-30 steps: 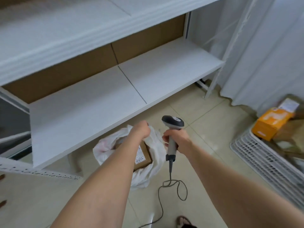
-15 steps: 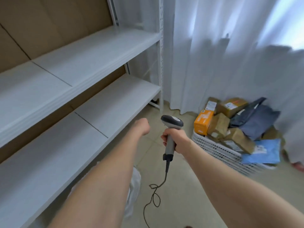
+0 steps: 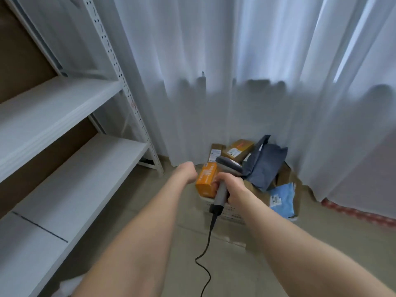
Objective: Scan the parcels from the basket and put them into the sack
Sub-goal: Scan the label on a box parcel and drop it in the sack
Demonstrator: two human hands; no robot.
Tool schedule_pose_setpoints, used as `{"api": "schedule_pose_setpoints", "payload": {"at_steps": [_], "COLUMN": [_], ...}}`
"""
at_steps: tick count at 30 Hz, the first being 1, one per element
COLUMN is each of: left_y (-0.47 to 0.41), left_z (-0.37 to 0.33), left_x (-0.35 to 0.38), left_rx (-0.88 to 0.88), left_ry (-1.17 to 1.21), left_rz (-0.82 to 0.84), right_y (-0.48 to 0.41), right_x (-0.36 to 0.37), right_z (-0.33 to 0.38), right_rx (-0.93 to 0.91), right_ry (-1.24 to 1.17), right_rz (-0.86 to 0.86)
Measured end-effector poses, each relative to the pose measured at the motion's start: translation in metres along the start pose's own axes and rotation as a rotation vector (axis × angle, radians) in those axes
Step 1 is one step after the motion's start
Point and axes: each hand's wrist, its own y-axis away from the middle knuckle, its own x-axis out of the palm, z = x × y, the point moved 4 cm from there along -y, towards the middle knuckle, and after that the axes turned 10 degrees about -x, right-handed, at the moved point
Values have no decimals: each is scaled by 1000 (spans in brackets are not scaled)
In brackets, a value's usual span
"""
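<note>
White sheer curtain [image 3: 235, 82] hangs across the back of the room, and at its foot on the tiled floor [image 3: 246, 269] sits a pale slotted basket [image 3: 230, 212] heaped with parcels. At the near left of the heap lies an orange box [image 3: 206, 179]; behind it are brown cardboard boxes [image 3: 238, 147] with white labels, to the right a dark blue-grey mailer bag [image 3: 266, 166], and lower right a light blue bag [image 3: 283, 197] that hangs over the basket's edge. The right hand [image 3: 233, 189] is wrapped tight around the grey handle of a barcode scanner [image 3: 221, 192], whose dark head is raised in front of the parcels; its black cable [image 3: 206, 251] drops from the handle's base and curls toward the floor. The left hand [image 3: 186, 172] is stretched forward just left of the orange box, its fingers curled under into a fist with nothing seen in it; whether it touches the box I cannot tell. White metal shelving [image 3: 64, 103] with brown backing fills the left side. A strip of red patterned material [image 3: 360, 213] shows under the curtain at the right.
</note>
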Motion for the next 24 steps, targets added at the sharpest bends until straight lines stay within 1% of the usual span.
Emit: {"api": "schedule_pose_setpoints", "payload": {"at_steps": [5,10,16,20,24], "left_y": [-42,-92,-172,-247,-324], "left_z": [-97,-153,-199,-229,-247], "left_x": [15,23,38,49,70], "left_rx": [33,38,42,77,50], "left_ry": [-6,-12,-37,-51,-47], "left_rz": [17,23,81,152,213], "right_y": [-57,-111,-196,-269,-346], "right_x": [-66,-102,-119,-117,-116], "right_z": [50,81,111,130,129], "right_rx": [2,2,-14,1,47], "right_ry": [-91,-184,-229,-237,-223], "right_rz": [-91,-146,-236,-309,-356]}}
